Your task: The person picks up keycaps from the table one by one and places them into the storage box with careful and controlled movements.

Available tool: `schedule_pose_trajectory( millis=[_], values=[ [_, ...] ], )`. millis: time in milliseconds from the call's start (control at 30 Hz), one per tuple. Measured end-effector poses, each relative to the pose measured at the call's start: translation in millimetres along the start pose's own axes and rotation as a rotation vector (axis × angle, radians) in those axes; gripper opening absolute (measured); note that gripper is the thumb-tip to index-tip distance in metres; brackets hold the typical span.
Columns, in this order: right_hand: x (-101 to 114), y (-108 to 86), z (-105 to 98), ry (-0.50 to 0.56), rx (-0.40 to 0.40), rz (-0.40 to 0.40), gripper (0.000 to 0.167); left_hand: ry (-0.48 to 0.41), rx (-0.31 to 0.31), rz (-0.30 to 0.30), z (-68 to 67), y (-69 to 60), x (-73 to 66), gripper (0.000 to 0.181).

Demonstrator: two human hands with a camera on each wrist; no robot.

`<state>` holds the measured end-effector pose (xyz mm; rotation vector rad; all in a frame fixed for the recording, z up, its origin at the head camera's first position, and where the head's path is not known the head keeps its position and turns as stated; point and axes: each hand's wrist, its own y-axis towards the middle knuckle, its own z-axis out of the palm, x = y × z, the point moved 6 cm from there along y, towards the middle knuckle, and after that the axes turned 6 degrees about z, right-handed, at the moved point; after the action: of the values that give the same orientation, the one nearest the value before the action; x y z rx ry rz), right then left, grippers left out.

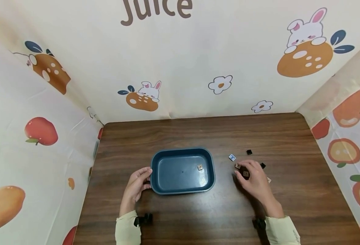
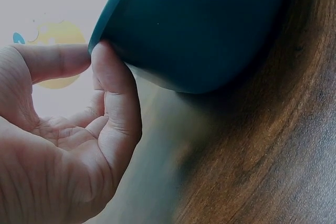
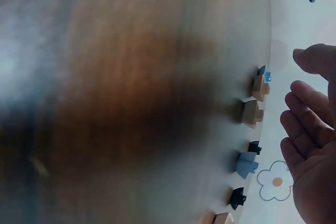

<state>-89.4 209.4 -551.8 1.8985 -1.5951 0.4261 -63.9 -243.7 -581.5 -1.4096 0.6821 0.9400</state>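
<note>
**Left hand on the tray, right hand over the caps**

From the head view, my left hand [image 1: 137,183] grips the left end of the tray [image 1: 183,194], thumb and fingers at its rim. The tray rests on the table [image 1: 192,221], with one pale cap [image 1: 200,167] inside, toward its right end. My right hand [image 1: 255,180] is right of the tray, thumb and fingers curved and parted above a tan cap [image 1: 238,166] and a darker cap [image 1: 246,174]. Also right of the tray are a blue-and-white cap [image 1: 232,157], a black cap [image 1: 249,152], a second black cap [image 1: 263,165] partly behind my fingers, and a cream cap [image 1: 269,180] partly hidden beyond my hand. A printed cloth [image 1: 183,61] hangs behind the tray.

In the left wrist view, my thumb and forefinger meet in a pinch on the tray's rim; the other fingers fold below it, touching nothing I can see.

In the right wrist view, my hand is loosely open, thumb well apart from the fingers, with nothing held. A row of caps stands on the table apart from the tray, a blue-grey cap [image 3: 246,164] among them. The near tabletop is blurred.
</note>
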Motion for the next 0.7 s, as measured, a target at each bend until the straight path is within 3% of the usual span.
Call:
schedule_pose_trajectory(
  millis=[700],
  values=[
    [-20,1.7,10,-0.020,-0.037,-0.005,0.035,-0.015,-0.009,-0.002,0.5,2.5,1.5,0.037]
  ],
)
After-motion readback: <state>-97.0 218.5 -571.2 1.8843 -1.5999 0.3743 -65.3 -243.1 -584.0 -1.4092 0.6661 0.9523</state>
